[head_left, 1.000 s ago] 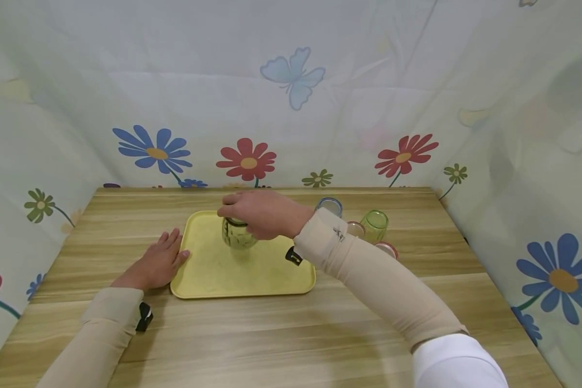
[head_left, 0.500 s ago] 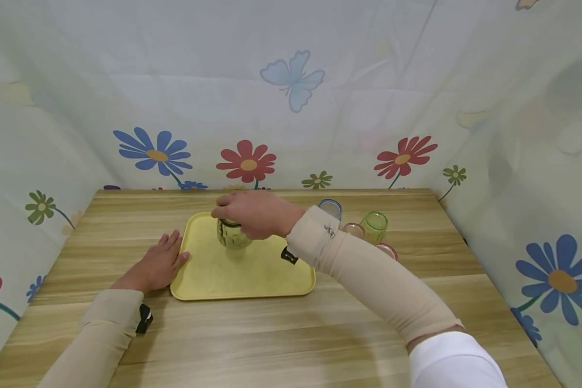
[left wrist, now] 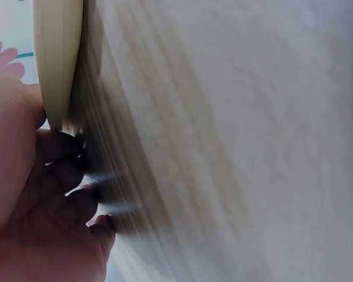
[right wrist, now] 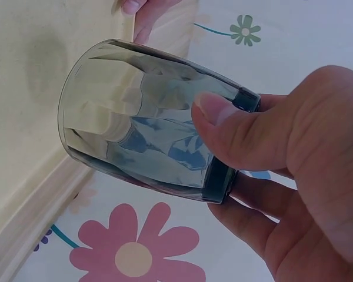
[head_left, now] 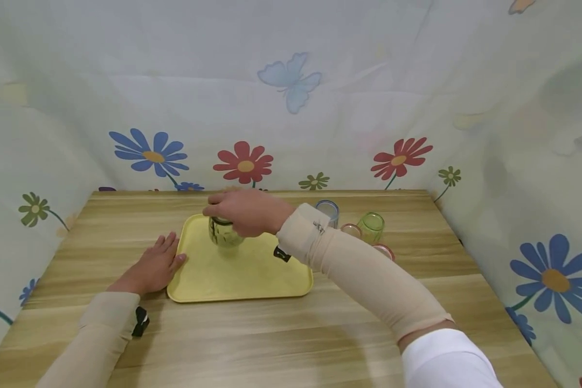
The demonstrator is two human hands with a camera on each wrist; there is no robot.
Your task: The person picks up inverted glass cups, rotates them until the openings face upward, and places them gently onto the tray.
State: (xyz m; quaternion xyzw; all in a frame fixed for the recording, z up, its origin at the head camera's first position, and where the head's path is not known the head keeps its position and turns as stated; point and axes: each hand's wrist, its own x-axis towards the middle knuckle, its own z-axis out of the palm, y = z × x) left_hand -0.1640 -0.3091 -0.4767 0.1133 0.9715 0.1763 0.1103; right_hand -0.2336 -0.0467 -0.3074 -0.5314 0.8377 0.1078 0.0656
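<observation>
My right hand grips a dark-tinted drinking glass from above, over the far left half of the yellow tray. In the right wrist view, thumb and fingers pinch the thick base of the glass. Its wide mouth points down at the tray, with a gap between rim and tray surface. My left hand lies along the tray's left edge, fingers stretched out on the table and thumb at the rim. The left wrist view shows the tray's edge passing between thumb and index finger.
Right of the tray stand several more glasses: a blue-tinted one, a green one and red-rimmed ones, partly hidden behind my right forearm. A flower-printed curtain rises behind the wooden table.
My right hand has moved a little left over the tray with the glass in its grip. The left hand keeps its place at the tray's edge.
</observation>
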